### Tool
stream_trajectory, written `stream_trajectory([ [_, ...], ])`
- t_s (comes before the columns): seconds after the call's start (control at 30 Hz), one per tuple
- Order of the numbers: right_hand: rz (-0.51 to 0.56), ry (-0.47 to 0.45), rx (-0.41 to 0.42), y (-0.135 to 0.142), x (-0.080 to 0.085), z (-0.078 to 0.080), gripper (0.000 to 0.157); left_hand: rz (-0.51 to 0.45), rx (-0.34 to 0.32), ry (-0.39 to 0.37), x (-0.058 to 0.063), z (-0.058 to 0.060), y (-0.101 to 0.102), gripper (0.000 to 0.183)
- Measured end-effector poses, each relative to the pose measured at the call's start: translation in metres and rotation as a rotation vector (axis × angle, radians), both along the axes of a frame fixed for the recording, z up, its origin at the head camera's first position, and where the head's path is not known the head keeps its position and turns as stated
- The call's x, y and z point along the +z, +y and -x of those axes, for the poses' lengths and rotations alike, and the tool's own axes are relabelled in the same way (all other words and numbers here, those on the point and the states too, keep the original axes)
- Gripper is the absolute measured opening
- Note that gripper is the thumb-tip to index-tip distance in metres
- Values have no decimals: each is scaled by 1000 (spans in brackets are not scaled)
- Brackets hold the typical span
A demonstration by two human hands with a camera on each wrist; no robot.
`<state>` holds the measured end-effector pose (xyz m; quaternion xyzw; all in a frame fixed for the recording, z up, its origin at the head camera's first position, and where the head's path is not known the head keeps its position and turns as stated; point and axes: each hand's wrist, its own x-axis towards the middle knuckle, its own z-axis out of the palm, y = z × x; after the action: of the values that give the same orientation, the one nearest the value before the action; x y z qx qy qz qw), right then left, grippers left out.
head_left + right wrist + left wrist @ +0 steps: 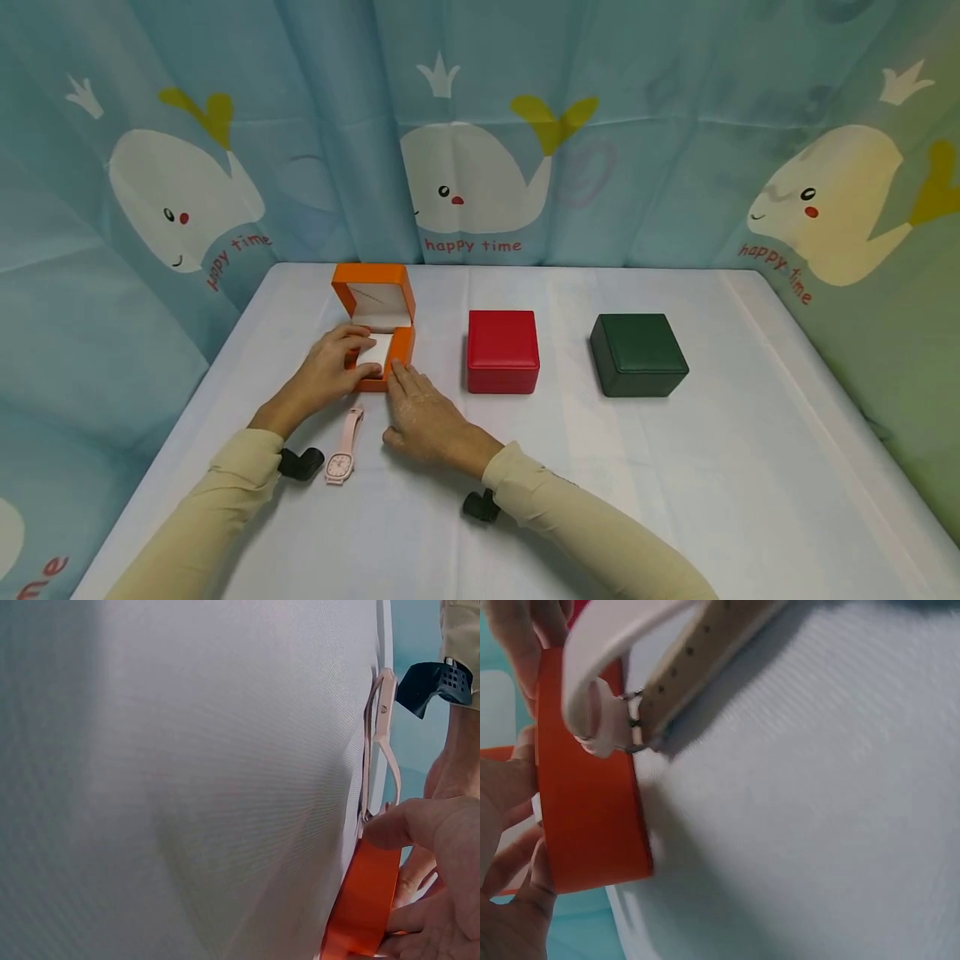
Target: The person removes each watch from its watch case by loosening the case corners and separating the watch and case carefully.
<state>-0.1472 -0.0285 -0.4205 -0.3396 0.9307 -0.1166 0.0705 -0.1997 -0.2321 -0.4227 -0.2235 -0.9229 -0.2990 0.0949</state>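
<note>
An orange watch box (405,346) stands at the left of the table with its lid (375,300) raised, showing a pale lining. Inside lies a white watch cushion (381,347), partly covered by fingers. My left hand (326,367) reaches over the box's left side and pinches the cushion between thumb and fingers. Straight fingertips of my right hand (435,421) rest on the box's front right corner. In front of the box lies a pink wristwatch (340,465), its strap pointing toward the box; the strap (679,675) looms close in the left wrist view.
A closed red box (502,350) sits right of the orange one, and a closed dark green box (640,354) farther right. White cloth (675,500) covers the table. Behind it hangs a blue curtain (337,167) printed with whales.
</note>
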Motion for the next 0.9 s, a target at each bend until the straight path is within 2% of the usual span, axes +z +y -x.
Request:
stream_trajectory([
  [0.27,7,-9,0,0,1,0,79,-19,-28,31,-1,-1,-2,44],
  [0.6,-2,-1,-4,-1,0,0,79,1,-47,47,-1,0,0,44],
  [0.9,-10,19,-1,-1,-1,-1,80,24,-35,19,1,-1,2,41],
])
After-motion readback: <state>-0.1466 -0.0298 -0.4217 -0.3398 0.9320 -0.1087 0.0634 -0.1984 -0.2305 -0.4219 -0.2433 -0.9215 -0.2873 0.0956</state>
